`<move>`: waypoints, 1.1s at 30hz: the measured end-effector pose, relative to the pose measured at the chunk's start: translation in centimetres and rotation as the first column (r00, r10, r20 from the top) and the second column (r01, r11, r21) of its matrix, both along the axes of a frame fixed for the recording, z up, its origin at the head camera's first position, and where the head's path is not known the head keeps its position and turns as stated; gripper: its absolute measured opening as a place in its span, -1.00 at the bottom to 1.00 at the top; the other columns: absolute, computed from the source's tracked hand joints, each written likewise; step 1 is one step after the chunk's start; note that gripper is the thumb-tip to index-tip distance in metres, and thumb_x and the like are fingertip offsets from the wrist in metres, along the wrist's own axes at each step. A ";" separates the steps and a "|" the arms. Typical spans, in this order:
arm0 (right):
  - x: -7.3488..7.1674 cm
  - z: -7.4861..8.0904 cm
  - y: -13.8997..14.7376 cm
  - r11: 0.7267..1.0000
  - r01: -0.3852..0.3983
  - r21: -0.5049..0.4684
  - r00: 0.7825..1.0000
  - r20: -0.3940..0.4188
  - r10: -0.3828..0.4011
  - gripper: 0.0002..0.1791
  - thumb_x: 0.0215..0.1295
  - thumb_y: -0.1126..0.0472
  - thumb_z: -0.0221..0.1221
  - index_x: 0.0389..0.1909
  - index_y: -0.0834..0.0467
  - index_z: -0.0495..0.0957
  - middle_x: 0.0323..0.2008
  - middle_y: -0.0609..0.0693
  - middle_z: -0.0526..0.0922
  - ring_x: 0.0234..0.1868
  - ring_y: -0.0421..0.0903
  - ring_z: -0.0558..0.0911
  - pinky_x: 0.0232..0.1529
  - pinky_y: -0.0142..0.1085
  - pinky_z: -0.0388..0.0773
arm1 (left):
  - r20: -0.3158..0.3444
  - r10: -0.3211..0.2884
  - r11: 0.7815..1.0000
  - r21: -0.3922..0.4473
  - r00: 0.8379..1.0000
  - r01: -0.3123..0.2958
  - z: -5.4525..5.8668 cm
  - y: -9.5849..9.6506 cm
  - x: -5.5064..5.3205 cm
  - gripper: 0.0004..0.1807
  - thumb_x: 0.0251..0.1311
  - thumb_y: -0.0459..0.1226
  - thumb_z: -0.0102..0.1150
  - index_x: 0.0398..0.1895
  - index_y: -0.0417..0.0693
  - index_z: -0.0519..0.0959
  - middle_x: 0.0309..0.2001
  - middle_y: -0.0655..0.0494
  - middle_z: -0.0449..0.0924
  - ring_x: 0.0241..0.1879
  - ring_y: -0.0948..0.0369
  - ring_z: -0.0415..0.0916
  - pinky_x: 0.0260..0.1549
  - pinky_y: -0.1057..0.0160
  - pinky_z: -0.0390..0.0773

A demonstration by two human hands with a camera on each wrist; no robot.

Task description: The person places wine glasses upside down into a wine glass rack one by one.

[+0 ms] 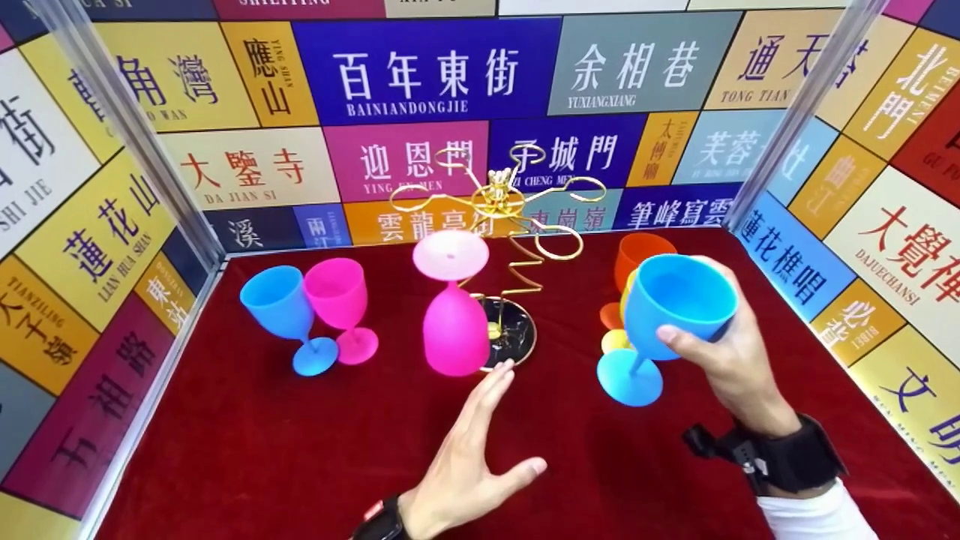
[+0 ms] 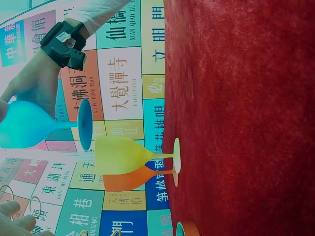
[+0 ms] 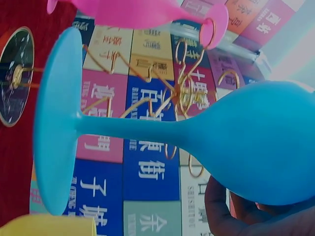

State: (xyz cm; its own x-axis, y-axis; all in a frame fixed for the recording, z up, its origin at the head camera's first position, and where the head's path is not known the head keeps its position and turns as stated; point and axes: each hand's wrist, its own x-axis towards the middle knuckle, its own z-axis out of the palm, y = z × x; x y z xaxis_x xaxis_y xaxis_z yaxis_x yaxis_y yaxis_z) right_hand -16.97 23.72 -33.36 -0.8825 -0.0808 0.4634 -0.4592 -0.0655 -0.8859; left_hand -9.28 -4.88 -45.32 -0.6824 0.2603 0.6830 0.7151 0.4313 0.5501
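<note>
A blue plastic goblet (image 1: 675, 300) is gripped by its bowl in my right hand (image 1: 739, 360), upright and raised off the cloth. The right wrist view shows its stem (image 3: 133, 126) and foot up close, with fingers (image 3: 221, 211) around the bowl. My left hand (image 1: 472, 465) is held out low in the middle with its fingers extended, holding nothing. Beyond its fingertips, a pink goblet (image 1: 455, 330) hangs upside down by its foot from the gold wire rack (image 1: 499, 199). The rack's looped arms spread out above a round black base (image 1: 514, 330).
At the left stand a second blue goblet (image 1: 277, 300) and another pink goblet (image 1: 337, 296), side by side. A yellow goblet (image 2: 123, 155) and an orange goblet (image 1: 645, 251) stand at the right, partly hidden behind the held one. Sign-printed walls enclose the red cloth (image 1: 262, 450).
</note>
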 end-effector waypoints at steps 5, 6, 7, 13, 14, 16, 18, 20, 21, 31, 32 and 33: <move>0.1 0.1 -1.2 0.999 -0.043 0.021 0.999 -0.011 0.043 -0.17 -0.05 0.56 0.23 0.34 0.24 0.25 0.14 0.19 0.51 0.07 0.08 0.52 0.01 -0.30 0.58 | 0.048 -0.003 1.000 0.026 0.999 0.002 0.0 -0.1 0.1 0.00 0.12 0.01 0.36 0.54 -0.04 0.05 0.53 0.04 0.11 0.51 0.10 0.09 0.43 0.16 0.26; 0.2 0.1 -1.3 0.998 -0.048 0.028 0.999 -0.007 0.048 -0.17 -0.04 0.56 0.23 0.35 0.22 0.25 0.14 0.18 0.51 0.08 0.07 0.52 0.02 -0.30 0.59 | 0.057 0.000 1.000 0.029 0.998 -0.002 0.0 -0.1 0.1 -0.01 0.12 0.01 0.36 0.54 -0.04 0.05 0.53 0.07 0.11 0.51 0.11 0.11 0.42 0.15 0.28; 0.2 0.0 -1.5 0.998 -0.053 0.033 0.999 -0.004 0.053 -0.17 -0.04 0.56 0.23 0.35 0.21 0.25 0.14 0.17 0.51 0.08 0.06 0.53 0.02 -0.30 0.60 | 0.067 0.002 0.999 0.033 0.998 -0.005 0.1 -0.1 0.1 -0.01 0.12 0.01 0.36 0.54 -0.04 0.05 0.53 0.10 0.11 0.50 0.12 0.12 0.41 0.14 0.29; 0.6 -0.1 -2.6 0.994 -0.080 0.072 0.996 -0.021 0.082 -0.16 -0.05 0.52 0.26 0.35 0.23 0.25 0.14 0.15 0.51 0.08 0.04 0.54 0.04 -0.31 0.58 | 0.093 0.019 0.999 0.039 0.995 -0.023 0.3 -0.1 0.1 -0.01 0.13 0.03 0.35 0.54 0.02 0.05 0.50 0.17 0.15 0.47 0.16 0.17 0.37 0.10 0.35; 0.8 -0.1 -2.8 0.993 -0.082 0.081 0.996 -0.022 0.084 -0.15 -0.06 0.51 0.27 0.35 0.23 0.25 0.14 0.15 0.51 0.08 0.04 0.54 0.05 -0.31 0.58 | 0.095 0.020 0.999 0.039 0.995 -0.023 0.3 0.0 0.1 -0.01 0.12 0.02 0.36 0.54 0.03 0.05 0.50 0.16 0.15 0.47 0.16 0.17 0.37 0.09 0.35; 1.1 -0.1 -3.2 0.992 -0.090 0.091 0.996 -0.017 0.092 -0.17 -0.06 0.50 0.28 0.34 0.23 0.26 0.12 0.15 0.53 0.07 0.05 0.55 0.04 -0.31 0.58 | 0.100 0.018 0.999 0.040 0.995 -0.022 0.3 0.0 0.1 0.00 0.11 0.01 0.37 0.54 0.04 0.04 0.50 0.16 0.15 0.47 0.16 0.17 0.37 0.08 0.35; 1.4 0.0 -3.7 0.990 -0.101 0.099 0.995 -0.011 0.102 -0.18 -0.06 0.49 0.28 0.32 0.22 0.27 0.10 0.14 0.55 0.06 0.03 0.57 0.04 -0.31 0.59 | 0.106 0.016 0.999 0.040 0.994 -0.020 0.3 0.0 0.1 0.00 0.11 -0.01 0.38 0.54 0.05 0.04 0.50 0.15 0.16 0.47 0.16 0.16 0.36 0.06 0.36; 1.5 -0.1 -4.2 0.988 -0.118 0.100 0.993 -0.019 0.120 -0.18 -0.06 0.49 0.29 0.32 0.24 0.26 0.09 0.14 0.56 0.05 0.03 0.58 0.03 -0.31 0.60 | 0.112 0.013 0.999 0.041 0.994 -0.018 0.3 0.0 0.1 0.00 0.10 -0.03 0.38 0.54 0.05 0.04 0.51 0.16 0.16 0.47 0.16 0.16 0.36 0.04 0.36; 1.6 -0.1 -4.4 0.987 -0.127 0.100 0.991 -0.027 0.130 -0.19 -0.06 0.49 0.29 0.32 0.25 0.26 0.08 0.14 0.57 0.04 0.03 0.58 0.02 -0.31 0.61 | 0.116 0.013 0.999 0.041 0.993 -0.017 0.4 0.0 0.0 -0.01 0.11 -0.03 0.38 0.54 0.05 0.04 0.51 0.18 0.15 0.47 0.16 0.16 0.36 0.03 0.37; 1.8 -0.6 -6.7 0.962 -0.237 0.135 0.969 -0.044 0.245 -0.09 -0.11 0.45 0.30 0.37 0.23 0.19 0.15 0.23 0.48 0.11 0.10 0.55 0.06 -0.21 0.61 | 0.119 0.005 0.999 0.034 0.993 -0.009 0.4 0.2 -0.3 -0.05 0.16 0.01 0.33 0.54 0.09 0.05 0.50 0.22 0.16 0.48 0.14 0.15 0.37 0.00 0.34; 1.9 -0.7 -6.9 0.960 -0.245 0.138 0.966 -0.046 0.254 -0.09 -0.10 0.45 0.30 0.37 0.24 0.18 0.15 0.23 0.48 0.12 0.10 0.54 0.06 -0.20 0.61 | 0.120 0.005 0.999 0.033 0.993 -0.009 0.4 0.2 -0.3 -0.06 0.17 0.01 0.32 0.54 0.10 0.05 0.50 0.20 0.17 0.48 0.14 0.15 0.37 0.00 0.34; 1.9 -0.8 -7.0 0.957 -0.255 0.138 0.964 -0.048 0.263 -0.09 -0.10 0.44 0.30 0.37 0.24 0.18 0.16 0.22 0.47 0.13 0.10 0.54 0.06 -0.20 0.60 | 0.120 0.007 0.999 0.032 0.993 -0.011 0.4 0.2 -0.4 -0.06 0.17 0.02 0.32 0.54 0.10 0.06 0.50 0.20 0.17 0.48 0.14 0.15 0.37 0.00 0.34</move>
